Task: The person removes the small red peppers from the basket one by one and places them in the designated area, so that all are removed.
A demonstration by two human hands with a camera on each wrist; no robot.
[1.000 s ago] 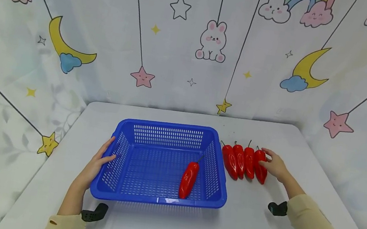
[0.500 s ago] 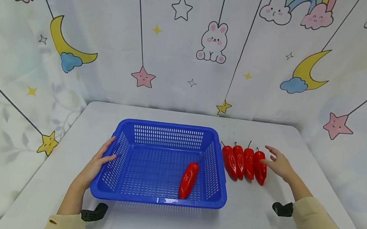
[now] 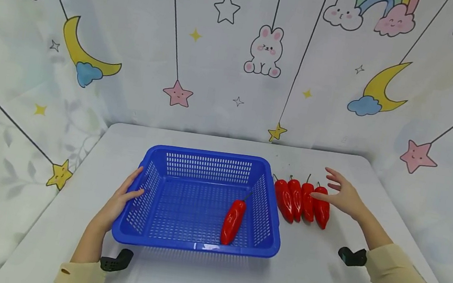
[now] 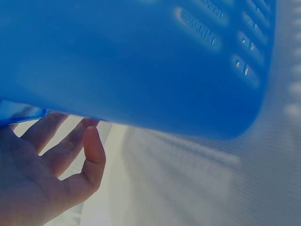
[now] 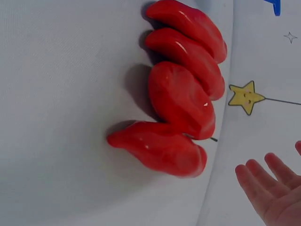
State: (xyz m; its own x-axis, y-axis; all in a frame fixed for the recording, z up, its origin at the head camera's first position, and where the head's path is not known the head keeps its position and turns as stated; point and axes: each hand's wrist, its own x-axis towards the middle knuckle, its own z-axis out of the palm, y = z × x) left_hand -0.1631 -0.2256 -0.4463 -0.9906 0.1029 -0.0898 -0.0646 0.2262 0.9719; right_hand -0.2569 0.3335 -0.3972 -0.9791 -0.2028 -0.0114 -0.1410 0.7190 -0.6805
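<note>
A blue plastic basket (image 3: 186, 213) stands on the table, with one red chili pepper (image 3: 233, 222) lying inside near its right wall. At the basket's left side my left hand (image 3: 115, 203) holds the rim, thumb over the edge; from the left wrist view, fingers (image 4: 94, 146) curl beneath the rim. Several more red peppers (image 3: 283, 200) lie in a row to the right of the basket. Above the right end of that row, my right hand (image 3: 345, 197) is spread and holds nothing. Its thumb partly covers the rightmost pepper (image 5: 160, 149) in the head view.
The white table (image 3: 198, 282) runs back to a cloth backdrop (image 3: 220, 63) printed with moons, stars and rabbits. A dark wrist device (image 3: 116, 260) sits by the left sleeve, and another dark device (image 3: 352, 257) by the right sleeve.
My right hand has drawn off the rightmost pepper, moving slightly right and back, and its fingers have spread. The left hand and basket stay in place. The peppers have hardly moved.
</note>
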